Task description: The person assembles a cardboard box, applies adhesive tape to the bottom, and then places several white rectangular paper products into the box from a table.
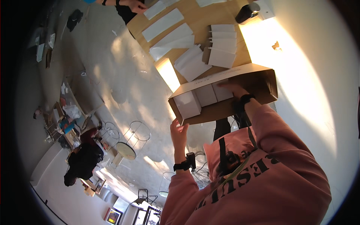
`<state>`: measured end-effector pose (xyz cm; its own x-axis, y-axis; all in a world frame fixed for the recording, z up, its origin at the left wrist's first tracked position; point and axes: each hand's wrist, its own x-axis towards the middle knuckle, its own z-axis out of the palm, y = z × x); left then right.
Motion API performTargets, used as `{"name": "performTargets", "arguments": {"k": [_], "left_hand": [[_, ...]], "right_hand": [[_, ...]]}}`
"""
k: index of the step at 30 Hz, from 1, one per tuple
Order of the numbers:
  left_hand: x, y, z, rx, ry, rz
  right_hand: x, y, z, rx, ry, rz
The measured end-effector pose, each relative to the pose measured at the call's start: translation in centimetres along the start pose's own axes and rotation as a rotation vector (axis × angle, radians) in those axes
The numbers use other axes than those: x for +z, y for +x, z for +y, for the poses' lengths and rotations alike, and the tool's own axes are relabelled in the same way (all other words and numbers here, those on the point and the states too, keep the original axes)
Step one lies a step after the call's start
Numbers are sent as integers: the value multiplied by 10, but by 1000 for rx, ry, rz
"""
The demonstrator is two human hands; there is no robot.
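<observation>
Your right hand (234, 90) reaches into the box (258, 71) — its fingertips are hidden among the white cartons (204, 95). Upper left, another person's hand (135, 5) is cut off by the edge.

Packing workroom in an open, sunlit hall. Wooden worktable (195, 22) spread with flat white sleeves (165, 24) and folded white cartons (223, 47); brown cardboard box (240, 86) filled with small white boxes (187, 105). Bare grey concrete floor (112, 67), wire-frame stools (138, 133), a second cluttered bench (69, 120) with a seated person (84, 159).
</observation>
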<state>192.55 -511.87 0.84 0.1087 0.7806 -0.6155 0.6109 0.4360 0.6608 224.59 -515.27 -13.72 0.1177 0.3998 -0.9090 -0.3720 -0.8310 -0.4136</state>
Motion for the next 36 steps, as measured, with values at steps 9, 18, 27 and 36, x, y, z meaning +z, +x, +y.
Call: {"name": "performTargets", "arguments": {"k": [9, 18, 27, 36], "left_hand": [[-5, -12, 64, -43, 444, 188], [64, -33, 95, 21, 273, 517], [122, -79, 86, -177, 331, 674], [142, -83, 92, -223, 322, 732]], "right_hand": [[-94, -210, -124, -497, -242, -499], [-282, -52, -191, -404, 896, 121], [-304, 119, -227, -123, 750, 443], [-293, 136, -256, -68, 811, 443]]}}
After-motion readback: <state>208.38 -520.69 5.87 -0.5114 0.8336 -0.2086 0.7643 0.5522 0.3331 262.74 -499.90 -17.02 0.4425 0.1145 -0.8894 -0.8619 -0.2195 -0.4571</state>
